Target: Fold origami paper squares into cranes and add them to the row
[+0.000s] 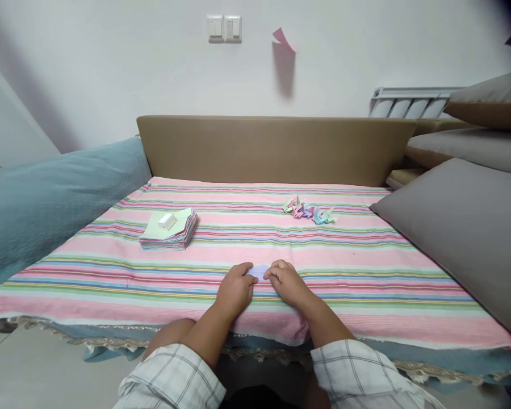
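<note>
A small folded piece of pale lilac paper (259,271) lies low over the striped cloth, between my two hands. My left hand (237,288) grips its left end, with thumb and fingers closed on the edge. On the other end, my right hand (286,280) pinches the paper between thumb and fingertips. Part of the paper is hidden under the fingers. Beyond my right hand, several folded paper cranes (307,211) in pink, purple, blue and green sit in a cluster.
To the left stands a stack of coloured paper sheets (167,241) with a small white block (167,221) on top. A striped cloth (238,204) covers the seat. Grey cushions (464,227) line the right side, a blue-covered armrest (68,193) the left, a brown backrest (272,149) the back.
</note>
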`<action>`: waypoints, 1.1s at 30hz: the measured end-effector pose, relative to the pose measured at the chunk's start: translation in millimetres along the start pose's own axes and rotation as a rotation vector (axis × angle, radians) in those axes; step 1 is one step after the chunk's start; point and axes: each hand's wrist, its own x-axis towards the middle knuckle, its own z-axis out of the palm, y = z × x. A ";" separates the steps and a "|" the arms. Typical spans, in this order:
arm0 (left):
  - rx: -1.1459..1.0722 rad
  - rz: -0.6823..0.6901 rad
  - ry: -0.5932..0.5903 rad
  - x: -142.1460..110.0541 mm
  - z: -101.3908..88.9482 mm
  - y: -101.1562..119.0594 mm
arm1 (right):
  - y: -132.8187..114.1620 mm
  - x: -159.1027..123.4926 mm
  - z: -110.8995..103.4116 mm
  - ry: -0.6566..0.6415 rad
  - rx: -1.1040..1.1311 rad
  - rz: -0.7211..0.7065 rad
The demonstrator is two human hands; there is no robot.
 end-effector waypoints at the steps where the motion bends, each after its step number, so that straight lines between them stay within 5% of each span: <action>1: 0.014 0.002 0.001 -0.3 0.9 -0.1 | -0.1 -0.1 -0.2 -0.001 0.002 0.001; 9: 0.015 0.029 0.130 -3.4 -9.6 9.6 | 1.7 0.1 0.9 0.005 0.019 -0.009; 14: 0.025 0.223 -0.053 -3.3 -17.4 20.8 | 3.5 0.6 2.1 0.017 0.027 -0.030; 23: 0.044 0.169 -0.159 -1.7 -18.1 22.7 | 6.4 -0.5 -5.5 0.161 0.030 0.002; 33: 0.083 0.104 -0.093 -5.4 -15.3 21.6 | -4.9 -8.0 -17.8 0.079 0.115 0.149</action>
